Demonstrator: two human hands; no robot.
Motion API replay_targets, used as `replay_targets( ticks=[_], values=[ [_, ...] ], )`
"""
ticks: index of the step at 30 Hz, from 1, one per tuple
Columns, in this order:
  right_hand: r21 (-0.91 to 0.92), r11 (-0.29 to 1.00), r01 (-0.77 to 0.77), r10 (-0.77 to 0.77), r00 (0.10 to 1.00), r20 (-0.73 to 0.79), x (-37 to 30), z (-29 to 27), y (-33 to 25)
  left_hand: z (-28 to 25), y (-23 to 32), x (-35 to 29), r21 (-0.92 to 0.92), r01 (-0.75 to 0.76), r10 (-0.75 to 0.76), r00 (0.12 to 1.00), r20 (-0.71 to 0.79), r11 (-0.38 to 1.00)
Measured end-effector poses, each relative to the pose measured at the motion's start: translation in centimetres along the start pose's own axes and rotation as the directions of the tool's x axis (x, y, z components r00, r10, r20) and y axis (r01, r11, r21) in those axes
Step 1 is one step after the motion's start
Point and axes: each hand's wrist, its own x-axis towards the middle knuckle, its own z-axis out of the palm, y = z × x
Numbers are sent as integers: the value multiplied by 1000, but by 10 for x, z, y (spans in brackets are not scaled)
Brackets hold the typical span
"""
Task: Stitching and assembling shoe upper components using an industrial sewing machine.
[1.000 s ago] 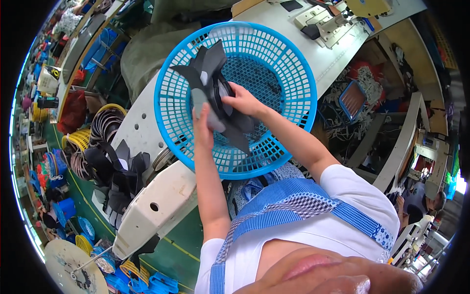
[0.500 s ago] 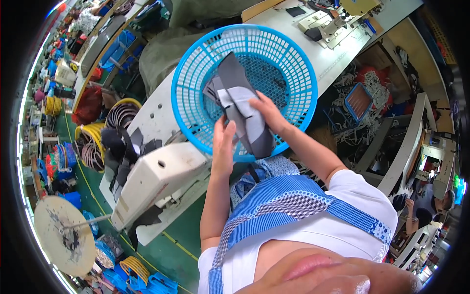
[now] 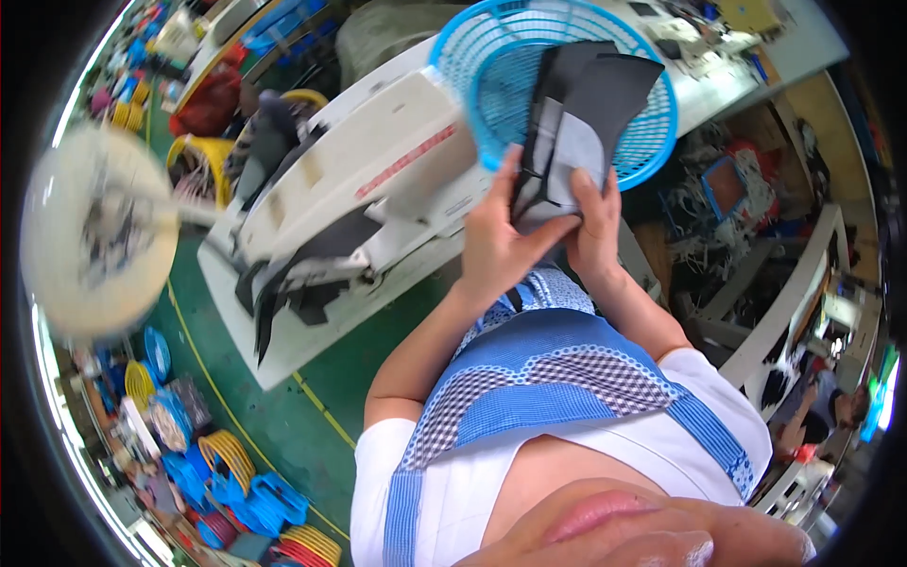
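Observation:
A bundle of flat, cut fabric pieces [image 3: 578, 142], dark grey to black with a light grey patch, is between my two hands. My left hand [image 3: 493, 231] has its fingers along the left edge of the bundle and its thumb across the lower end. My right hand [image 3: 595, 222] grips the lower right end, thumb on top. The pieces fan out at their far end, over the blue plastic basket [image 3: 497, 99]. Part of the basket's inside is hidden behind them.
A white sewing machine [image 3: 378, 151] stands left of my hands, with black fabric pieces [image 3: 326, 241] by it. A round cream disc [image 3: 99, 231] is at far left. Another machine [image 3: 694, 42] sits behind the basket. A person [image 3: 831, 402] works at far right.
My hands have drawn the fabric pieces out of the basket toward me. The pieces are now fanned. The view has shifted, so the basket appears farther up and right.

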Motion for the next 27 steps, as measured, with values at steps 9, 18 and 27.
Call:
replay_targets(
  ticks=[9,18,27],
  values=[
    [-319,874,-367,401,915,45,-117,38,41,-144,42,-131,448,-144,116,989,87,882],
    [-536,785,310,510,168,844,-127,117,4,-225,60,-207,143,324,-350,786,510,935],
    [-613,659,436,709,-85,700,-119,165,21,-257,71,-288,-43,359,-350,926,146,932]
  ],
)
